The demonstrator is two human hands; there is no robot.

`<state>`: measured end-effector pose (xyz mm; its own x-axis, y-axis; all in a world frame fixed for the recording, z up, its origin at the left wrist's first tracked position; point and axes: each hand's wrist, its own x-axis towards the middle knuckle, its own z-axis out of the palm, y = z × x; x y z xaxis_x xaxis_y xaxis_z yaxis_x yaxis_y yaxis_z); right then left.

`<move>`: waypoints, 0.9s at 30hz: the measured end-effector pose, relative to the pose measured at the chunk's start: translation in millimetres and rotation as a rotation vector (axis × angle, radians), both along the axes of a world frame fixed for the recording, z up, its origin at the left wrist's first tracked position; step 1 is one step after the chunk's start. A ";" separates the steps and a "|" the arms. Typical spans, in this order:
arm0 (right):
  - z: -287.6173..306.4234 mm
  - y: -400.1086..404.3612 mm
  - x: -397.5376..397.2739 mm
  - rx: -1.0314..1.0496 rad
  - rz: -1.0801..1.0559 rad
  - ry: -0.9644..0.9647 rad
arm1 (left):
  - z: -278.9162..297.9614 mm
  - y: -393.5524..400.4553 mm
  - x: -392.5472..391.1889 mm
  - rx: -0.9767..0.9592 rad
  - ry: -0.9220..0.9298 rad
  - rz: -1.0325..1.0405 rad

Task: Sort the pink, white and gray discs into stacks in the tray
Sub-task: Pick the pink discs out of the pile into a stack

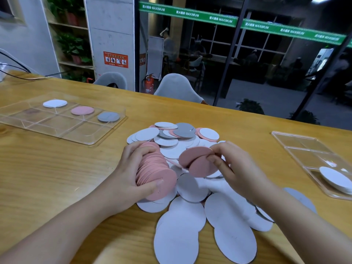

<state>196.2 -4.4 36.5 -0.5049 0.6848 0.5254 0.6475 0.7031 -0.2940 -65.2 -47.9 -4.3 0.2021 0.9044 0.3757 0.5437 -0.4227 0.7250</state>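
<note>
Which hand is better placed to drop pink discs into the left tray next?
Left. The left hand grips the pink stack on the left tray's side; the right hand pinches two pink discs, farther away.

Beyond the wooden desk (47,168) stand two grey chairs (177,86), a red extinguisher (149,83) between them. Potted plants (73,48) fill a shelf; green banners (238,22) cross dark windows.

Shared office or gym lounge, long wooden table (57,168), grey shell chairs (177,86), plant shelves (72,44) upper left, glass wall (247,63) with green MAXIMUM banner (219,20), red fire extinguisher (149,83)
</note>
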 end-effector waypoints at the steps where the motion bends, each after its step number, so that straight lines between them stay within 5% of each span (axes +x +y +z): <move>1: -2.4 -1.6 -0.5 -0.004 0.002 0.001 | -0.3 -0.1 0.1 0.001 -0.001 0.003; 12: -13.6 -29.3 -17.7 -0.131 0.187 0.188 | -0.5 0.8 -0.6 -0.006 -0.024 0.014; 18: -11.4 -23.6 -9.0 -0.021 0.057 0.260 | 1.5 0.8 0.3 -0.034 -0.031 0.006; 27: -26.7 -29.9 -37.3 -0.109 0.139 0.117 | 0.2 1.3 -0.6 -0.025 0.004 -0.002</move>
